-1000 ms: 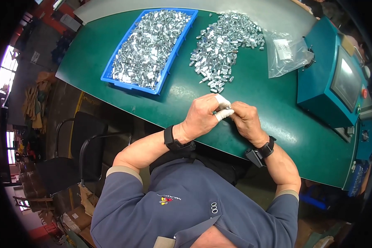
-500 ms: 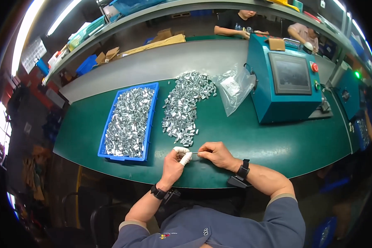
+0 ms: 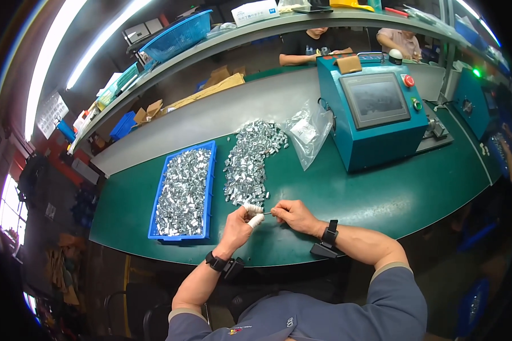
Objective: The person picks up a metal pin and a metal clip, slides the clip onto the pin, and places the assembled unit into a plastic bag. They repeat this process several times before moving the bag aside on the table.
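My left hand [image 3: 239, 227], with white coverings on thumb and forefinger, is closed just in front of a loose pile of small silver metal pieces [image 3: 249, 159]. What its fingertips hold is too small to make out. To its right, my right hand [image 3: 297, 216] pinches a thin metal rod [image 3: 268, 213], whose far end reaches the left fingertips. Left of the pile lies a blue tray [image 3: 211, 193] filled with similar metal pieces.
A teal machine [image 3: 375, 145] with a screen and red button stands at the right. Beside it lies a clear plastic bag [image 3: 310, 136]. A loaded shelf [image 3: 233, 38] spans the back above the green table [image 3: 347, 193]. Two people sit beyond the grey partition.
The head view has tilted, so the table sits lower and more of the shelf shows. My hands stay close together, with the rod still between them.
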The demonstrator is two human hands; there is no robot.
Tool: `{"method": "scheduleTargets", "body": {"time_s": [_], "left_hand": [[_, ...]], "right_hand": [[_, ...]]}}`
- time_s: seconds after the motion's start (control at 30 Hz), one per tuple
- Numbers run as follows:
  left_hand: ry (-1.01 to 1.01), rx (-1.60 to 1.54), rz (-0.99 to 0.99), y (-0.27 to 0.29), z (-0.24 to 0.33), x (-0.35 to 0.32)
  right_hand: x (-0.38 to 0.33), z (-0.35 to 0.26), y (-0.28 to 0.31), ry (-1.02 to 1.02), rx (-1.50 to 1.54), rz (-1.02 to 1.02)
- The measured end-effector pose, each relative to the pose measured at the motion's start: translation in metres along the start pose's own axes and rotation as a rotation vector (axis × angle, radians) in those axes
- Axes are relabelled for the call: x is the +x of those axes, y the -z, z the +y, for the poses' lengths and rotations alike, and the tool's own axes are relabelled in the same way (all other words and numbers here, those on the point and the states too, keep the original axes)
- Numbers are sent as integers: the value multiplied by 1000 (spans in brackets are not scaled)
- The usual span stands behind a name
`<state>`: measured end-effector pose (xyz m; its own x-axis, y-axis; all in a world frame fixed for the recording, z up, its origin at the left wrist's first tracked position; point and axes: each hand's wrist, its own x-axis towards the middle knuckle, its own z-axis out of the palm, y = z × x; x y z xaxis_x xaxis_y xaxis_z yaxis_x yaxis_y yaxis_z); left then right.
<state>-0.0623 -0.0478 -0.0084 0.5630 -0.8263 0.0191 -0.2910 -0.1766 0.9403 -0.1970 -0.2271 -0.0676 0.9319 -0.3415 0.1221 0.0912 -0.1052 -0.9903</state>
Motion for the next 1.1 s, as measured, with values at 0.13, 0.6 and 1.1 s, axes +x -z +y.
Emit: {"method": "scheduleTargets", "body": {"time_s": [0.13,0.6,1.1], "left_hand": [[23,34,-56,12,5,8],[-29,42,145,94,44,131],[-135,118,64,-11,5,370]], "right_hand": [[-3,3,-7,20,33,-70],[1,3,-1,43,-134,290],[2,-12,-3,73,-196,335]]}}
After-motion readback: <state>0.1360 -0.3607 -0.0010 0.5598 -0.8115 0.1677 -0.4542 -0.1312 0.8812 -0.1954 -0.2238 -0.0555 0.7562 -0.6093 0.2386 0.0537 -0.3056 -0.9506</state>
